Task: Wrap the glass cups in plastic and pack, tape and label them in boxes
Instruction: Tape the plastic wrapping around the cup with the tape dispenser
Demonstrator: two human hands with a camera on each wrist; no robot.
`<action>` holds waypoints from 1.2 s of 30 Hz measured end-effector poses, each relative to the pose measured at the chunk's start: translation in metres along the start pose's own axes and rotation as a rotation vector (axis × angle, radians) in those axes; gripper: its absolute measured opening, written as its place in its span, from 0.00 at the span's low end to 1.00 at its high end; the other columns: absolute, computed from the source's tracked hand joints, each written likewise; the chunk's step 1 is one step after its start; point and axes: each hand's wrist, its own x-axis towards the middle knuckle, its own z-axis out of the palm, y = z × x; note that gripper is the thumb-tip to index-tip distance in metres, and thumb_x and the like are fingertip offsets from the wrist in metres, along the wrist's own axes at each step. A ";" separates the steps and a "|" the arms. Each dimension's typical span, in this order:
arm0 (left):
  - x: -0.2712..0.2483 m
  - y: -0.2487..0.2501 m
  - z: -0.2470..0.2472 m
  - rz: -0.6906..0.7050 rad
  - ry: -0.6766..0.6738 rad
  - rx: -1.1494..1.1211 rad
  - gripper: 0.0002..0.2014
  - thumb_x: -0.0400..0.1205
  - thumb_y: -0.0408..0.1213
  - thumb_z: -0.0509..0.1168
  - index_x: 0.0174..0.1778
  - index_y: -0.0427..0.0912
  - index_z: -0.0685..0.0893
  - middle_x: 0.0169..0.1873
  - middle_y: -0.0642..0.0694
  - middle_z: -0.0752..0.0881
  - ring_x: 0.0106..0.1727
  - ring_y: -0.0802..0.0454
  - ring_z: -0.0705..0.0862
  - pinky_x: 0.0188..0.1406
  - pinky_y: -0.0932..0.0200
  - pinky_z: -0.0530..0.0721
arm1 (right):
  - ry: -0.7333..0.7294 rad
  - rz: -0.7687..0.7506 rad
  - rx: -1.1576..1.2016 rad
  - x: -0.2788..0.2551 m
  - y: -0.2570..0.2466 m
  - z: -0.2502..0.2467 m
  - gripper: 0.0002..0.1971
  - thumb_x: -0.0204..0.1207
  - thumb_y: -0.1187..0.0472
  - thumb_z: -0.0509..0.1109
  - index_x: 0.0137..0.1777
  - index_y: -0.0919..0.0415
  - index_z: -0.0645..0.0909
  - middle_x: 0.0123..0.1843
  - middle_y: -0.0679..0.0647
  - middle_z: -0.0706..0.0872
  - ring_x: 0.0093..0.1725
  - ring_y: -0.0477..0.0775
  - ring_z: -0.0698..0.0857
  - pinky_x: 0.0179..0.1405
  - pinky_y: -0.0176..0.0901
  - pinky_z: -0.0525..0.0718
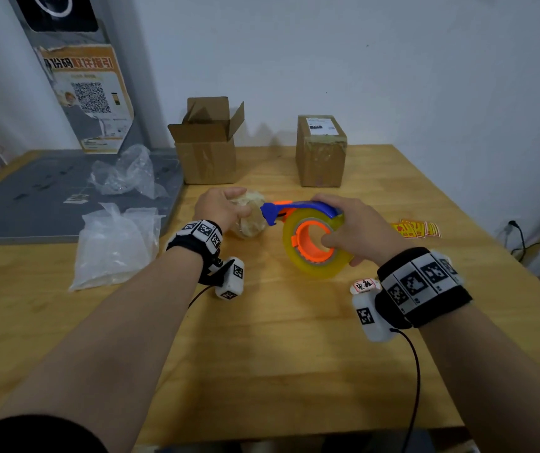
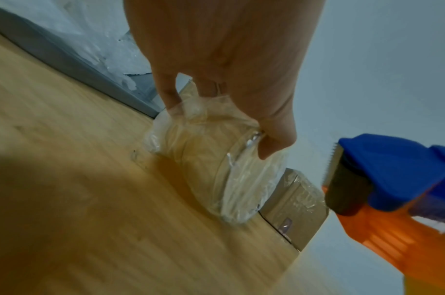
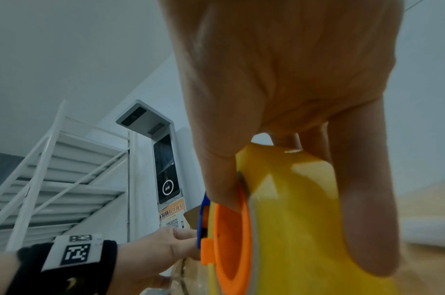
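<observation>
A glass cup wrapped in clear plastic (image 1: 251, 217) (image 2: 211, 165) lies on its side on the wooden table (image 1: 278, 338). My left hand (image 1: 221, 207) (image 2: 224, 83) grips it from above, thumb and fingers curled round the wrap. My right hand (image 1: 352, 227) (image 3: 292, 139) holds a tape dispenser (image 1: 311, 238) (image 3: 279, 219) with a yellowish tape roll, orange core and blue cutter. The serrated cutter end (image 2: 332, 169) points at the cup, a short way off its right side. An open cardboard box (image 1: 208, 145) stands behind the cup. A taped, labelled box (image 1: 321, 152) stands to its right.
Loose plastic bags (image 1: 115, 243) lie left of my left arm, more crumpled plastic (image 1: 128, 173) on a grey mat (image 1: 33, 197). Red and yellow stickers (image 1: 417, 228) lie at the right; one small sticker (image 1: 363, 285) sits by my right wrist. A cable (image 1: 520, 237) hangs off the table's right edge.
</observation>
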 end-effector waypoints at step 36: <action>0.008 -0.003 -0.034 -0.587 0.171 -0.660 0.17 0.66 0.45 0.77 0.45 0.42 0.83 0.45 0.39 0.90 0.44 0.35 0.91 0.46 0.34 0.93 | -0.010 0.030 0.027 0.012 -0.017 0.030 0.34 0.77 0.62 0.75 0.78 0.32 0.74 0.59 0.49 0.84 0.33 0.60 0.90 0.21 0.53 0.90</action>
